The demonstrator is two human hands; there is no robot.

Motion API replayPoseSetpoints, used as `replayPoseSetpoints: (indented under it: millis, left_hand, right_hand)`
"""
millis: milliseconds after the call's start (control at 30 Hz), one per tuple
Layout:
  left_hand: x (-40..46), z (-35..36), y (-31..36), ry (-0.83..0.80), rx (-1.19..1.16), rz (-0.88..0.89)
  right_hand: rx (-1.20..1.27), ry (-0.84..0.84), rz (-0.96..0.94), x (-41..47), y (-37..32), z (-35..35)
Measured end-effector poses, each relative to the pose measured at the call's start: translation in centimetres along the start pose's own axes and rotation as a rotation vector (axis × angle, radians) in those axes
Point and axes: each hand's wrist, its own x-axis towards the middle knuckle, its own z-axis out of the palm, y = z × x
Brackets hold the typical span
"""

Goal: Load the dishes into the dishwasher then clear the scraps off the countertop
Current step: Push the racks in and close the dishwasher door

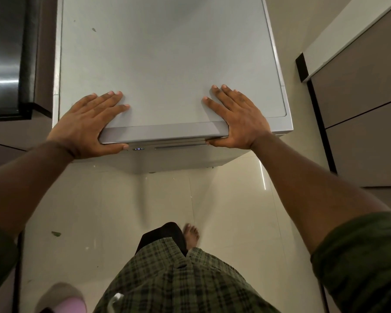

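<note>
Both hands grasp the grey metal dishwasher [167, 64] front lip [163, 132], left hand [86, 125] and right hand [237, 118] equally near at its ends, long axis crosswise between them.

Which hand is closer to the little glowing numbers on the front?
Left. The left hand grips the lid corner with its thumb just beside the lit display. The right hand holds the opposite corner, farther away.

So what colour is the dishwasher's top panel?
Plain light grey dishwasher top panel, matte, with one small dark speck; seen in the head view.
</note>
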Motion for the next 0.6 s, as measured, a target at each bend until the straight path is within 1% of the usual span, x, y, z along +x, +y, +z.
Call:
replayPoseSetpoints:
  millis: [600]
  left_hand:
    - [-0.01,-0.04,0.02,-0.003,0.003,-0.002]
  right_hand:
    - [0.002,0.004,-0.003,0.0,0.25,0.35]
